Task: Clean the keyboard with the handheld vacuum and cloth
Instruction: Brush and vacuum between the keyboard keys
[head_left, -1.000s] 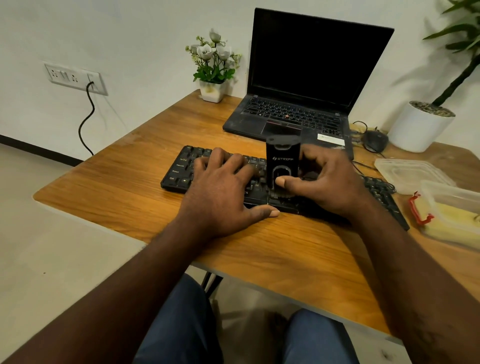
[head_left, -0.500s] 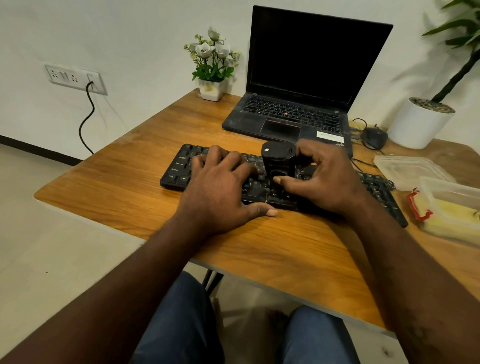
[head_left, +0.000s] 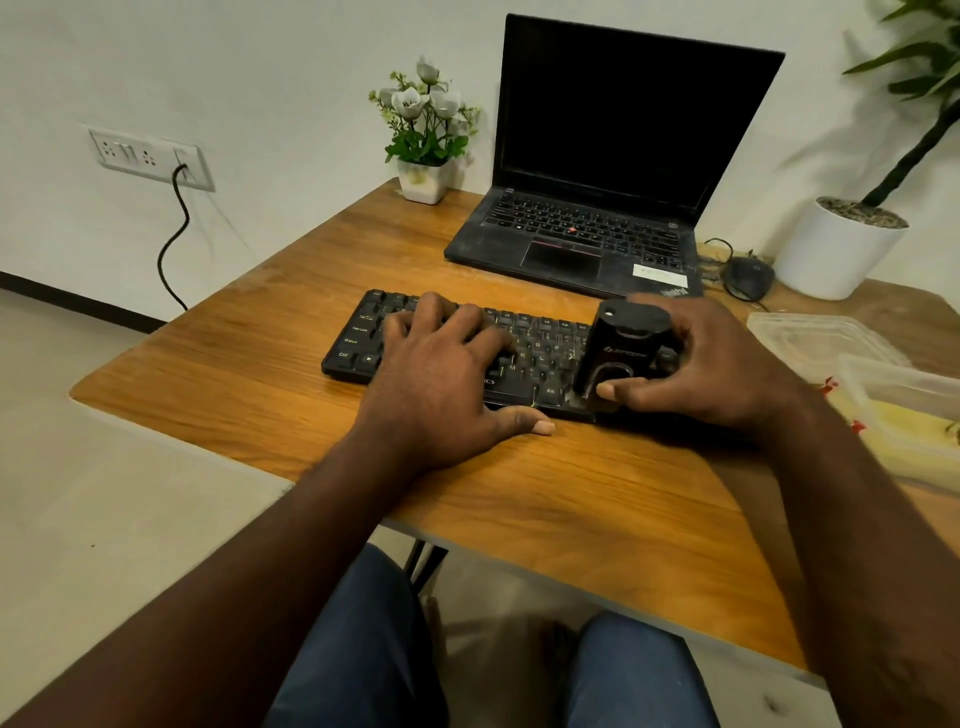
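a: where's the vacuum (head_left: 618, 353)?
b: on the keyboard (head_left: 358, 348), right side. the right hand (head_left: 717, 369) wraps round it. the left hand (head_left: 441, 374) lies flat on the keys.
a: heavy?
b: looks small, hard, light. hold its middle.

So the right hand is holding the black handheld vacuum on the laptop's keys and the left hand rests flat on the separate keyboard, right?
Not quite. In the head view the right hand grips the handheld vacuum on the separate keyboard, not on the laptop behind it. The left hand does rest flat on that keyboard.
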